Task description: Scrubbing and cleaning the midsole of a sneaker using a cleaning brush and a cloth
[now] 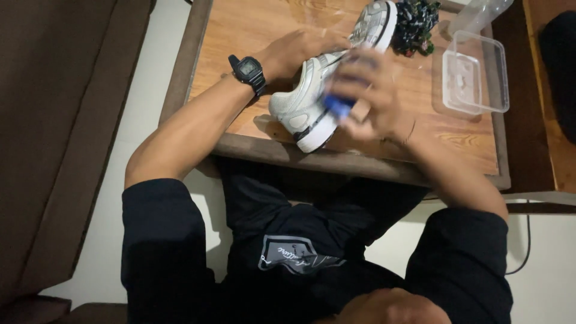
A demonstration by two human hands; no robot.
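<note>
The shoe (318,90) lies slantwise between both hands: left hand (294,51) grips it, right hand (366,90) presses a blue brush (339,107) against its side.

Shoe (312,102) on table (240,36) between hands, container (477,75) at right, plant (414,24) behind shoe.

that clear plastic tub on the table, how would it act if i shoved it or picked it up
The clear plastic tub looks thin-walled and holds little or nothing, so it is probably very light and would likely skid across the smooth wooden table at a nudge. Low and wide, it seems unlikely to tip. Its thin walls may flex if squeezed.
</note>
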